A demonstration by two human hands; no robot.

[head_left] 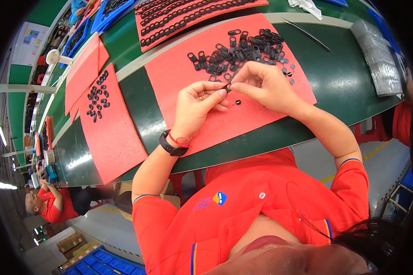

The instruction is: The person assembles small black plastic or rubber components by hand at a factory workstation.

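Over the pink foam sheet (165, 78), my left hand (193, 107) pinches a small black ring-ended plastic part (227, 87) between thumb and fingers. My right hand (273, 89) meets it there, its thumb and forefinger pressed on the same part. Whether those right fingertips also hold a smaller piece is too small to tell. Just below the hands lies a little black round piece (237, 102). A heap of similar black parts (237, 52) spreads beyond my fingers, partly hidden by my right hand. Small grey discs (287, 69) are scattered at its right side.
Tweezers (306, 34) lie at the far right, near stacked clear plastic trays (377, 59). Black parts stand in rows on a pink sheet (252, 3) at the back. On the left, another pink sheet (112, 146) carries small black pieces (97, 96). A person (62, 204) works farther left.
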